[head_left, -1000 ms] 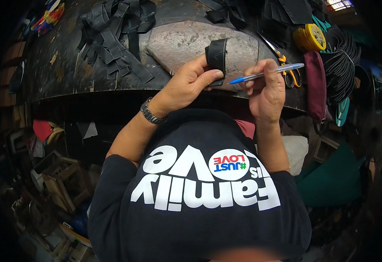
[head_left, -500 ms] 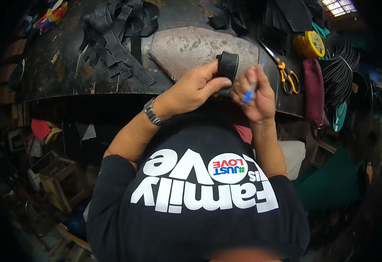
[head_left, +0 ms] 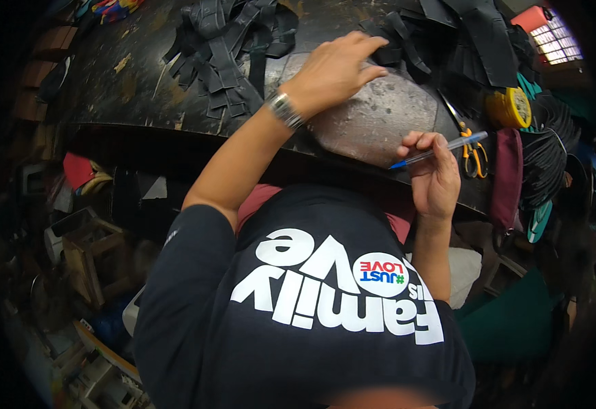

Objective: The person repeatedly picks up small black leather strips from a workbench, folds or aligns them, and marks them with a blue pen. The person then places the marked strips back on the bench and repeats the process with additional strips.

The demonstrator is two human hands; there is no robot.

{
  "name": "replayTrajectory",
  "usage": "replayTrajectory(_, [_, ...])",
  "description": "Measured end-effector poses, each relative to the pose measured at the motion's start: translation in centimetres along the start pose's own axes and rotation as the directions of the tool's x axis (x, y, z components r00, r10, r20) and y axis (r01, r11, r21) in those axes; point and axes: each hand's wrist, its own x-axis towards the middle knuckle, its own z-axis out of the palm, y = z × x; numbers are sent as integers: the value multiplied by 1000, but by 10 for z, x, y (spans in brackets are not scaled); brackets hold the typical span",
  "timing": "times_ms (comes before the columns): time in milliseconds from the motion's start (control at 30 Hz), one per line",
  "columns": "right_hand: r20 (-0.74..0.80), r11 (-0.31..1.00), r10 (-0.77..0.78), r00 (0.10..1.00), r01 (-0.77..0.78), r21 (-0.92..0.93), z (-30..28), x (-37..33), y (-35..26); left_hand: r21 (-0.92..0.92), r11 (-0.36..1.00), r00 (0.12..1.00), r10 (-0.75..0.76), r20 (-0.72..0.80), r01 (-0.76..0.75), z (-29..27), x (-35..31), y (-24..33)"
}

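My left hand (head_left: 335,73) reaches over the far part of a grey, worn slab (head_left: 379,126), thumb and fingers apart, with nothing seen in it. Its fingertips are close to a pile of black strips (head_left: 407,44) beyond the slab; whether they touch is unclear. In my right hand (head_left: 437,184), a clear-barrelled blue pen (head_left: 467,140) is held between thumb and fingers, its blue tip pointing left over the table's near edge. Scissors (head_left: 475,153) with orange and black handles lie just right of that hand.
Another heap of black strips (head_left: 226,54) lies at the far left of the dark table (head_left: 134,88). At the right are a round yellow container (head_left: 509,108), a maroon pouch (head_left: 507,170) and a bundle of thin black cords (head_left: 546,150). Wooden stools (head_left: 93,255) stand below left.
My left hand has let go of the folded black strip and moved away toward the far pile. My right hand has drawn off to the right, still with the pen. The view has shifted.
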Motion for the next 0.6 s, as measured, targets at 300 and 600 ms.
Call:
replayTrajectory(300, [163,953,114,980,-62,-296,35,13,21,414,667,779,-459,-426,619,-104,-100,-57])
replayTrajectory(600, [217,922,247,944,-160,-353,56,17,29,181,712,709,-570,-416,679,-108,-102,-81])
